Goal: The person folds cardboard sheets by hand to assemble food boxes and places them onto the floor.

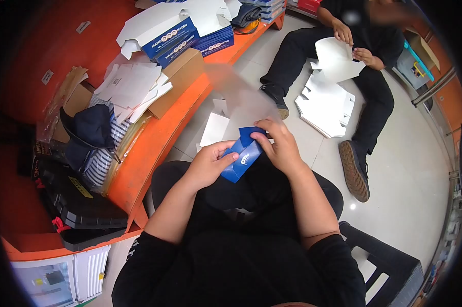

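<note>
A small blue carton (245, 157) with a white logo is held above my lap between both hands. My left hand (210, 162) grips its left side, thumb on the printed face. My right hand (279, 146) pinches the upper right part, where a blue flap stands folded up. The undersides of the fingers are hidden behind the carton. Beyond my hands, white card pieces (214, 129) lie on the tiled floor, partly covered by a blurred patch.
Left, an orange bench (162, 140) bears blue boxes (172, 41), white flattened card (131, 82), a dark cap (90, 130) and a black case (82, 199). Ahead, a seated person holds white card (336, 59) above a white stack (325, 107). A black stool (389, 261) stands right.
</note>
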`<state>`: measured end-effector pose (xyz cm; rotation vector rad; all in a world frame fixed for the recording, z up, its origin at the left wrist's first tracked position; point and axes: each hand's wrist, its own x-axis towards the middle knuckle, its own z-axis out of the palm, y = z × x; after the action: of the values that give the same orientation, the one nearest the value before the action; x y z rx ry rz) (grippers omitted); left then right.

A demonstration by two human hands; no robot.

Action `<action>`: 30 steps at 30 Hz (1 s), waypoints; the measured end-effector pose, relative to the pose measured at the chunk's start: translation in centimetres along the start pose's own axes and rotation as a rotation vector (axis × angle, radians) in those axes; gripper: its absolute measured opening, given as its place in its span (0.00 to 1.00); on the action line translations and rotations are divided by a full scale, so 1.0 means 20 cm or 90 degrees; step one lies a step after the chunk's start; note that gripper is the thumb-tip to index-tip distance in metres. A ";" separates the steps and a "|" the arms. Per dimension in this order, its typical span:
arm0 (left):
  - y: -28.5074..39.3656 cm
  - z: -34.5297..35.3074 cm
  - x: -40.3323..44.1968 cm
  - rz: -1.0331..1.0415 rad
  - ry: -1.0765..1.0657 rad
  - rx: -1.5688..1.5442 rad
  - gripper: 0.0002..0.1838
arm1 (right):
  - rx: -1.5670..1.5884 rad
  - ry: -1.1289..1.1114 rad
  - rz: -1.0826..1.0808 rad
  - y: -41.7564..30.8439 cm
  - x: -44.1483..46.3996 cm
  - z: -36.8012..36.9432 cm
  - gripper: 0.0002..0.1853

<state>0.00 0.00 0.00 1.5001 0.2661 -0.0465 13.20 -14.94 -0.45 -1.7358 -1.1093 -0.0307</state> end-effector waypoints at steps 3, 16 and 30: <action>-0.04 0.00 0.01 0.011 0.024 0.014 0.16 | -0.008 -0.040 -0.050 0.00 0.01 -0.02 0.11; 0.03 0.05 -0.11 0.009 0.012 0.075 0.16 | 0.080 -0.182 -0.021 -0.04 -0.01 -0.04 0.07; -0.03 0.02 -0.14 0.057 0.018 0.156 0.17 | -0.011 -0.314 -0.119 -0.11 -0.02 -0.04 0.12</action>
<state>-2.80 -0.75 -0.07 1.7557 0.2213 0.0141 11.85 -15.65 1.27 -1.6931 -1.6296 0.2870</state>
